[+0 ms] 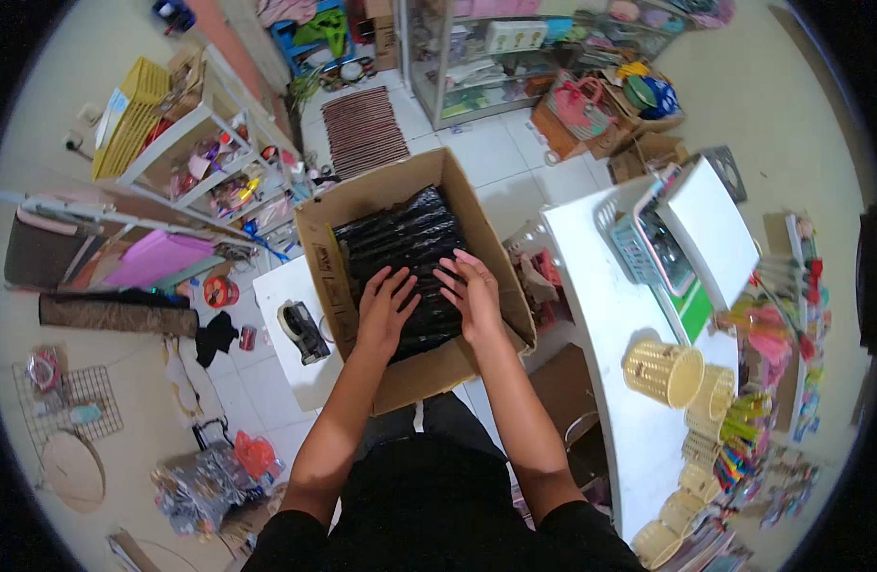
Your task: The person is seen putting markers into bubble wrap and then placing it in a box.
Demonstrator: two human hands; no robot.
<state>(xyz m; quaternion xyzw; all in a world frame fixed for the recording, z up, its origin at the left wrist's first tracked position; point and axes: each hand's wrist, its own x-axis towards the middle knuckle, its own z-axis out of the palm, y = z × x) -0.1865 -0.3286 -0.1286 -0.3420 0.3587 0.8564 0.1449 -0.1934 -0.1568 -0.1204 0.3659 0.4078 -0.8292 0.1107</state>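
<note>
Before me stands an uncovered cardboard box (418,395), its walls rising around a row of black plastic-wrapped packages (402,225). My left hand (387,307) is over the packages on the left side, fingers spread and holding nothing. Over their right side is my right hand (474,289), also with its fingers apart and nothing in it. Whether the fingertips touch the black plastic, I cannot tell. Part of the packages is hidden beneath both hands.
Left of the box, a tape dispenser (304,332) sits on a small white table (284,386). A white desk (588,275) on the right bears a light-blue basket (628,247) and several yellow plastic baskets (663,373). Beyond the box lie a striped mat (364,132) and a glass display cabinet (438,64).
</note>
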